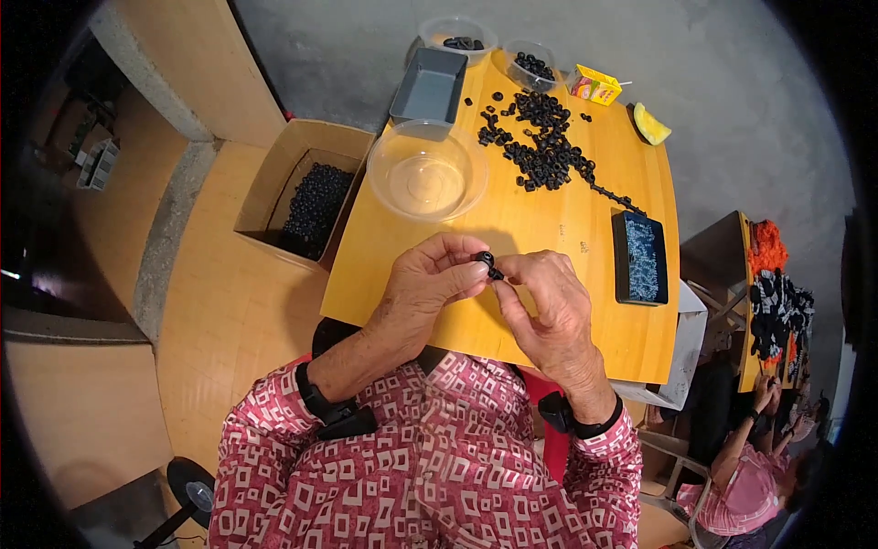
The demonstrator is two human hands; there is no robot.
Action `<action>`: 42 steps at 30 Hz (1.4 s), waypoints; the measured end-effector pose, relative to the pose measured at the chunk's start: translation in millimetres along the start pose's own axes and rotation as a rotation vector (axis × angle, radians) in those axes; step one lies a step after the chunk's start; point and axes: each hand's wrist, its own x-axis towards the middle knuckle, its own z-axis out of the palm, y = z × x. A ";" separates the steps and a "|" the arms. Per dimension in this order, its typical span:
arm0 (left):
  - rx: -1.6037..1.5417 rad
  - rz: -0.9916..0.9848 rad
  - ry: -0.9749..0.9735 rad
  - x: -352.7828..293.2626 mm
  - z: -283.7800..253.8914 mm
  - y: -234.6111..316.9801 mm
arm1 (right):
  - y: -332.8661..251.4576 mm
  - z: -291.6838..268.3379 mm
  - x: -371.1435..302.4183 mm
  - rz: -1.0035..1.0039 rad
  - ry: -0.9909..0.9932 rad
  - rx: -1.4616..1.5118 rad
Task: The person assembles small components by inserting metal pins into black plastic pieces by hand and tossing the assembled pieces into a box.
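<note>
Over the near part of the yellow wooden table, my left hand pinches a small black ring-shaped part between thumb and fingers. My right hand meets it from the other side, its thumb and fingertips closed on a second small black piece. The two pieces touch or nearly so; I cannot tell whether they are joined. Farther back lies a loose heap of small black parts, with a thin line of them trailing toward a black tray of tiny pale-blue-looking pieces on the right.
A clear round tub and a grey rectangular bin stand at the table's left. Two clear bowls of black parts, a yellow drink carton and a melon slice are behind. A cardboard box of dark pieces sits left. Another person works far right.
</note>
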 end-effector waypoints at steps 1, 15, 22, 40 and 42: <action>0.006 0.018 0.004 -0.2 1.2 -0.3 | -1.4 -0.3 -0.5 -0.002 0.004 0.000; 0.033 -0.001 -0.011 -2.7 8.3 0.0 | 0.3 -5.7 -12.7 -0.067 0.089 -0.038; 0.064 0.012 -0.058 -3.3 8.6 -6.9 | -2.1 -6.9 -20.6 -0.040 0.125 -0.049; -0.001 -0.051 -0.180 -12.2 15.4 -10.1 | -10.2 -19.0 -37.3 0.013 0.150 0.042; 0.013 -0.060 -0.188 -13.1 13.7 -11.4 | -9.7 -21.4 -38.4 0.001 0.126 0.042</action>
